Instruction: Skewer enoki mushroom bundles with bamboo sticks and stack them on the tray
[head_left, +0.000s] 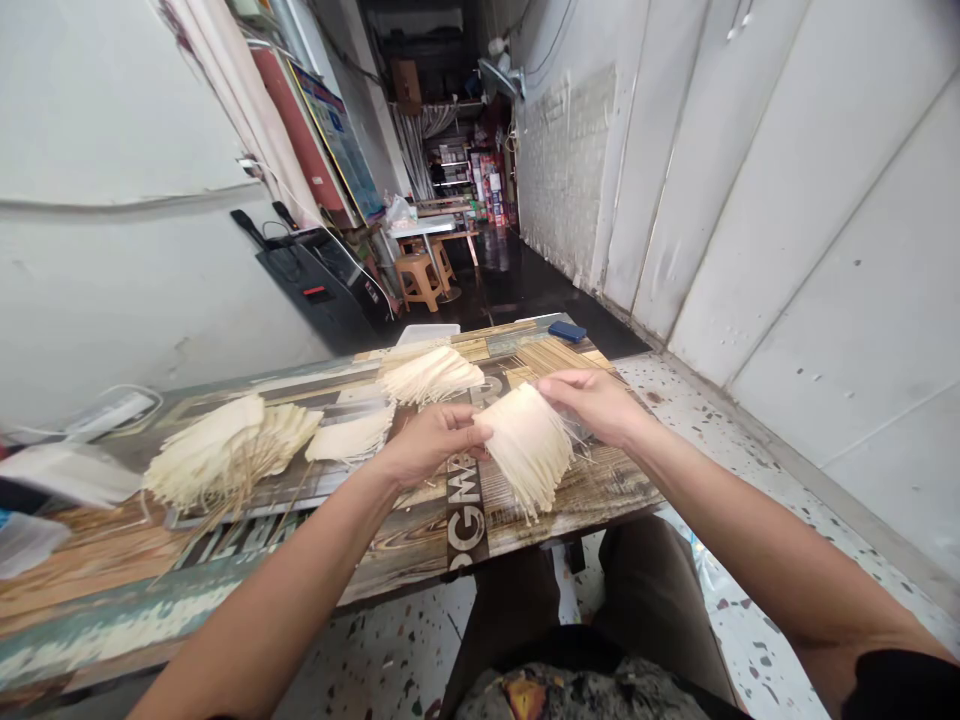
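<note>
Between my two hands hangs a flat, fanned bunch of enoki mushrooms point(529, 445), its fringed end pointing down toward me. My left hand point(439, 440) pinches the upper left corner between thumb and fingers. At the upper right corner, my right hand point(589, 400) grips the same bunch. Just beyond my left hand lies a pile of enoki bunches point(433, 375). A single flat bunch point(351, 437) is to the left of that hand. Farther left, skewered enoki bunches point(225, 445) are stacked on a tray, their thin sticks pointing toward me.
The wood-patterned table point(405, 535) carries thin wooden skewers point(559, 358) beyond my right hand and a small dark blue object point(567, 330) at its far edge. White plastic containers point(71, 475) stand at the left. Stools point(418, 282) and another table point(424, 227) are farther back.
</note>
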